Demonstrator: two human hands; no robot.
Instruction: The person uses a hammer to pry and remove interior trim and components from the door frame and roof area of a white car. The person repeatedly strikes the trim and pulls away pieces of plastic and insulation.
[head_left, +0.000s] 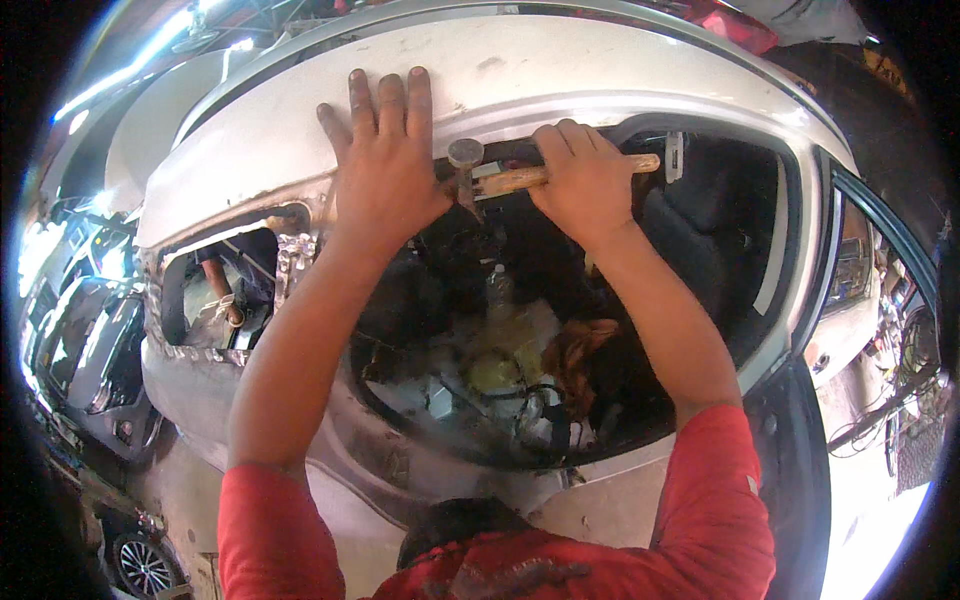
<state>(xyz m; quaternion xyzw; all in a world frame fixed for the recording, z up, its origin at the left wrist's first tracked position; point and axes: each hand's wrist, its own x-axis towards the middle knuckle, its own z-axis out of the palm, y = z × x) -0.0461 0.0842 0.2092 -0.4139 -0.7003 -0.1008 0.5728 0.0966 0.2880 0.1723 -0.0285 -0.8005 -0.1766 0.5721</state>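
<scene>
Red sleeves (715, 490) reach forward over a car body. The right hand (583, 182) is closed round the wooden handle of a hammer (510, 181), held along the top of the window frame (803, 210), its metal head just beside the left thumb. The left hand (385, 175) rests, fingers spread wide, on the pale roof (560, 65). Beyond, yellowish marks (885, 70) at upper right are too blurred to read.

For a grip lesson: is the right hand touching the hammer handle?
Touching: the head view shows the right hand closed around the hammer handle, emerging either side.
</scene>
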